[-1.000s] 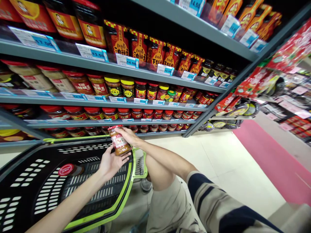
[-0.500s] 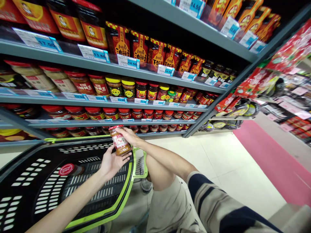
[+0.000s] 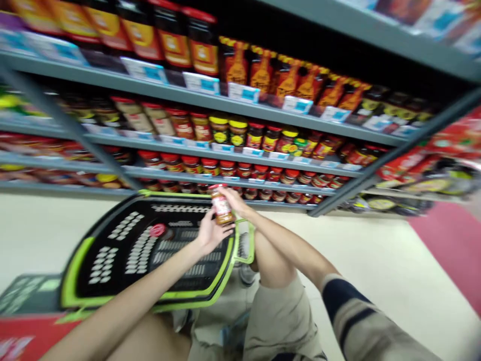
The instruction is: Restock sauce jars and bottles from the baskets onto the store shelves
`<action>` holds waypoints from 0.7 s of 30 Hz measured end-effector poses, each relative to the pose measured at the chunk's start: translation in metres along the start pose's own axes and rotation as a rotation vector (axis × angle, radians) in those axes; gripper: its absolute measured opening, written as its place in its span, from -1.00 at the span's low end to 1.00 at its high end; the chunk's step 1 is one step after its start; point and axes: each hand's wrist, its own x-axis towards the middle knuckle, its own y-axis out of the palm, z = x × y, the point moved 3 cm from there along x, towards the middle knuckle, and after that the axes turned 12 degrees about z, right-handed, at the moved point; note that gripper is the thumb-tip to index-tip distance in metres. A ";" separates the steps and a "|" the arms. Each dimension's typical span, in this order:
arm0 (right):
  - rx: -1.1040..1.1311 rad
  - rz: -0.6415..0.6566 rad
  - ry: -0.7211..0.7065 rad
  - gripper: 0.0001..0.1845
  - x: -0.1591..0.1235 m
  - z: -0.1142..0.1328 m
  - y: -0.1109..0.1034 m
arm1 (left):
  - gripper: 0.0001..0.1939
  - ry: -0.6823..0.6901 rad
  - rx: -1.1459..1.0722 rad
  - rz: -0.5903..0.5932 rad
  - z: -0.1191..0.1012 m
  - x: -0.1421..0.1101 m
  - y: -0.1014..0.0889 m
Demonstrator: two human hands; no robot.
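Observation:
A small glass jar (image 3: 223, 205) with a red lid, a white-and-red label and orange-brown contents is held tilted above the far right rim of the basket. My right hand (image 3: 235, 202) grips its upper right side. My left hand (image 3: 211, 233) cradles it from below, thumb on the left side and fingers curled under the base. Beneath my left arm is the black shopping basket (image 3: 84, 258) with lime-green trim. Inside it, another jar (image 3: 158, 230) shows its red lid. The print on the labels is blurred.
Grey shelves (image 3: 210, 103) packed with sauce jars rise directly in front. A slanting upright post (image 3: 356, 180) marks their right end, beside hanging red packets (image 3: 400, 163). My bent knee (image 3: 274, 255) is right of the basket. A red surface (image 3: 28, 338) lies at lower left.
My view has swung left and back, so the shelves, basket and hands appear farther right and smaller. Both hands keep the jar between them above the basket's rim.

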 end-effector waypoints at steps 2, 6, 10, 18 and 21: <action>0.009 0.032 -0.019 -0.43 -0.002 0.000 0.001 | -0.42 -0.002 -0.008 0.021 0.001 -0.003 0.003; 0.031 0.080 -0.031 -0.44 -0.001 -0.001 0.005 | -0.37 0.028 0.006 0.015 -0.002 -0.004 -0.002; 0.039 0.074 -0.013 -0.43 -0.005 0.001 0.009 | -0.37 0.022 0.017 0.030 0.000 -0.004 -0.006; 0.051 0.064 -0.005 -0.44 -0.006 0.005 0.011 | -0.36 0.019 0.010 0.052 0.001 -0.002 -0.008; 0.053 0.066 -0.005 -0.42 -0.006 0.005 0.012 | -0.36 0.021 -0.005 0.059 0.001 -0.002 -0.008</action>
